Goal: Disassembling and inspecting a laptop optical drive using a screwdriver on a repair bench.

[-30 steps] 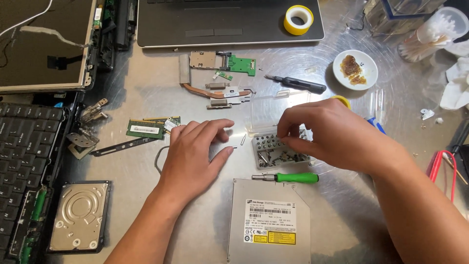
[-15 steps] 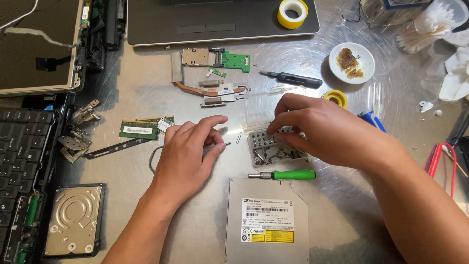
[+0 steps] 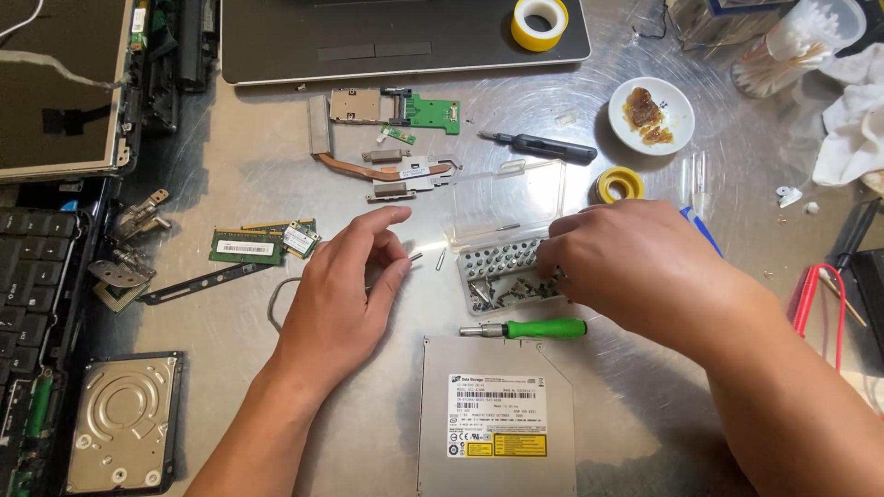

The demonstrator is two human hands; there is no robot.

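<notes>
Right hand (image 3: pixel 635 267), palm down, fingertips bent into the open screwdriver-bit case (image 3: pixel 502 271); whether a bit is pinched between them cannot be told, since the hand covers its own fingertips. Left hand (image 3: pixel 345 290), fingers loosely spread and holding nothing, rests on the metal table (image 3: pixel 230 184) just left of the case; two small loose bits (image 3: pixel 439 259) lie between its forefinger and the case. The case sits at the centre of the table, its clear lid (image 3: pixel 509 198) folded back on the far side.

Nearest the viewer, an optical drive (image 3: pixel 497 419) with a white label lies flat, and a bare hard drive (image 3: pixel 124 423) lies at lower left beside a laptop keyboard (image 3: pixel 32 276). Just beyond the optical drive, a green-handled screwdriver (image 3: pixel 527 329) lies crosswise, close in front of the case.

Middle distance: memory modules (image 3: pixel 261 245) and metal hinges (image 3: pixel 129 248) left of the left hand; a small yellow tape roll (image 3: pixel 619 185) beyond the right hand.

Farther off: a copper heat pipe (image 3: pixel 387 170), a green circuit board (image 3: pixel 428 113), a black screwdriver (image 3: pixel 539 146), and a white dish (image 3: pixel 652 115) with brown residue. At the far edge, a laptop base (image 3: pixel 396 37) carries a larger yellow tape roll (image 3: pixel 540 23).
</notes>
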